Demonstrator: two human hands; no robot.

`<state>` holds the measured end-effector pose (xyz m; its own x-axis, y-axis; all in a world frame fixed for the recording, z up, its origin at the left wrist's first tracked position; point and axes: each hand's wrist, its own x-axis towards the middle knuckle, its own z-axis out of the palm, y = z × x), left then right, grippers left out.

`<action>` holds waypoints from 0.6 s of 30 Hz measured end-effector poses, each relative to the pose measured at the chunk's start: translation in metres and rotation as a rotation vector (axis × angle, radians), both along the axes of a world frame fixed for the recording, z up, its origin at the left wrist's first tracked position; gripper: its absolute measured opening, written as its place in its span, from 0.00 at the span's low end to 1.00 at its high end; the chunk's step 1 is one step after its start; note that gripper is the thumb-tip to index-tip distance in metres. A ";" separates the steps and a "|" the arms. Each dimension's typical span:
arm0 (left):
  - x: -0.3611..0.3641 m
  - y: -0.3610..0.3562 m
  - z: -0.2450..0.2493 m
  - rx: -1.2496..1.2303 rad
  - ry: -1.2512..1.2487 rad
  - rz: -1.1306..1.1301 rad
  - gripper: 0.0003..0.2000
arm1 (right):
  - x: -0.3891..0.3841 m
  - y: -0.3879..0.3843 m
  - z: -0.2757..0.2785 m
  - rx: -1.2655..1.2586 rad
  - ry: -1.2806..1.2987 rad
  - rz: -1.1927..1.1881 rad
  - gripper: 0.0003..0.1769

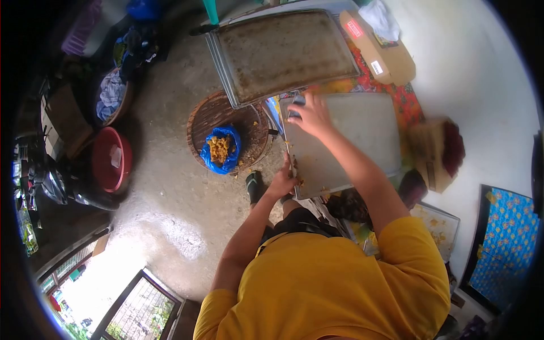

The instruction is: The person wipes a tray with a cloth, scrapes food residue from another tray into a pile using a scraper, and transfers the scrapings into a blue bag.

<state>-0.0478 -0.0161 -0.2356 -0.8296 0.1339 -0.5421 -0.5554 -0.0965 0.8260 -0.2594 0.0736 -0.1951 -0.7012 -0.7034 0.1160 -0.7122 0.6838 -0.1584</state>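
Lying just ahead of the person, the grey tray (362, 133) has a dirtier tray (283, 54) beyond it and a basket (252, 122) to its left. The hands sit apart along its left edge: the left hand (281, 182) is clamped near the closer corner, while the right hand (310, 115) at the far corner is closed over a dark object (296, 107), perhaps a scraper, mostly hidden by fingers

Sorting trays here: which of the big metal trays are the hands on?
The cleaner grey tray, with the left hand at its near edge and the right hand at its far corner; the brown-stained tray beyond is untouched.
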 end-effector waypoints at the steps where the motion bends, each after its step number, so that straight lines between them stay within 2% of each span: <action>1: -0.001 0.000 0.002 -0.010 -0.002 -0.002 0.49 | 0.003 0.000 0.001 0.004 -0.007 0.004 0.20; 8: 0.002 0.001 -0.003 -0.005 0.008 0.018 0.49 | -0.010 -0.016 -0.003 0.024 0.039 -0.102 0.18; 14: -0.004 -0.002 0.009 -0.037 -0.055 -0.056 0.50 | 0.004 -0.003 -0.003 -0.015 0.056 0.026 0.18; 16: -0.006 -0.004 0.020 -0.041 -0.083 -0.068 0.50 | -0.007 -0.015 0.000 -0.007 0.050 -0.067 0.18; 18: -0.003 0.000 0.010 -0.033 -0.010 -0.008 0.50 | -0.022 -0.023 -0.005 -0.031 0.067 -0.133 0.18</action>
